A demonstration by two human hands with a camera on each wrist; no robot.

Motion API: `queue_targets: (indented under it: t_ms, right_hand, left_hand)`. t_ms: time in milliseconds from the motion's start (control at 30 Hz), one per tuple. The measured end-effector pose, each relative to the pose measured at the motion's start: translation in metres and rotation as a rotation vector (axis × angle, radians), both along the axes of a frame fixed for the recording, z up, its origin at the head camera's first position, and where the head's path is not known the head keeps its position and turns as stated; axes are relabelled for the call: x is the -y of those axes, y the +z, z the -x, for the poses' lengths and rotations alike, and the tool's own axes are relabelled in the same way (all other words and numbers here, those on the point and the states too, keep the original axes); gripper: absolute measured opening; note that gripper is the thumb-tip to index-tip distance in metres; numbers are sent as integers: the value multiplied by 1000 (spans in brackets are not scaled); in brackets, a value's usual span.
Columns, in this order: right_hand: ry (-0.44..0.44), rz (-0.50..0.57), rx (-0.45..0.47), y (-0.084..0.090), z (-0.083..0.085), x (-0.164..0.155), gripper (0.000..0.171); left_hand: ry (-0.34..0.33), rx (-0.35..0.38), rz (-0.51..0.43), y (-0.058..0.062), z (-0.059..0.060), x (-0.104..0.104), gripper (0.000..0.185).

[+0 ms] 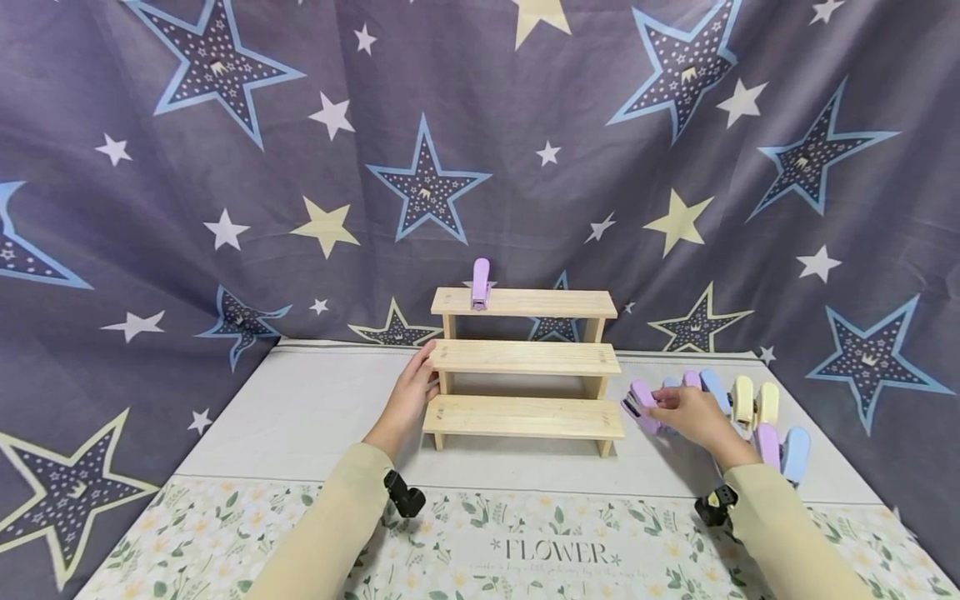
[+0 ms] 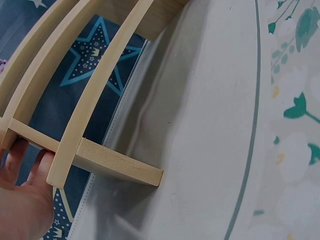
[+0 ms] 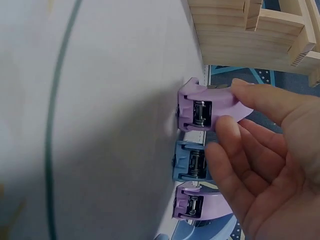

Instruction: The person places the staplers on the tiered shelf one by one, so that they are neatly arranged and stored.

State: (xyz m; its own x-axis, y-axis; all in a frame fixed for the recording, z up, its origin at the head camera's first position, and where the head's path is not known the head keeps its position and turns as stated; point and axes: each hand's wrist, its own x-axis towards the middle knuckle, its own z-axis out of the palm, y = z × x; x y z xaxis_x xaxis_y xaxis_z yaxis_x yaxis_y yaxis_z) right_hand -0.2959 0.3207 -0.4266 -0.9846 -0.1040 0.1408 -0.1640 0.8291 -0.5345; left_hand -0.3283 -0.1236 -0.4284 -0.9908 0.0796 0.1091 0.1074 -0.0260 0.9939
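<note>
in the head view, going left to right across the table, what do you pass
left hand → wooden three-step shelf with a purple stapler on its top step → right hand holding a purple stapler → cluster of pastel staplers

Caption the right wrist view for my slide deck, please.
Right hand pinches a purple stapler beside blue and purple ones, near the wooden shelf.
</note>
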Motion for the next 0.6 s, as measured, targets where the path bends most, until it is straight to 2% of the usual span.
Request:
queue_targets:
  t_ms: [133,400,600]
  right_hand:
    - [10,18,28,1,-2,-1,49]
    - [12,33,145,-2,-3,0,46]
    - [1,34,154,-2,-6,2,37]
  left_hand:
    - [-6,-11,-4,0,-1,-1,49]
    - [-10,-1,-13,-1,-2,0,50]
    - [-3,-16,-9,-1,-3,0,49]
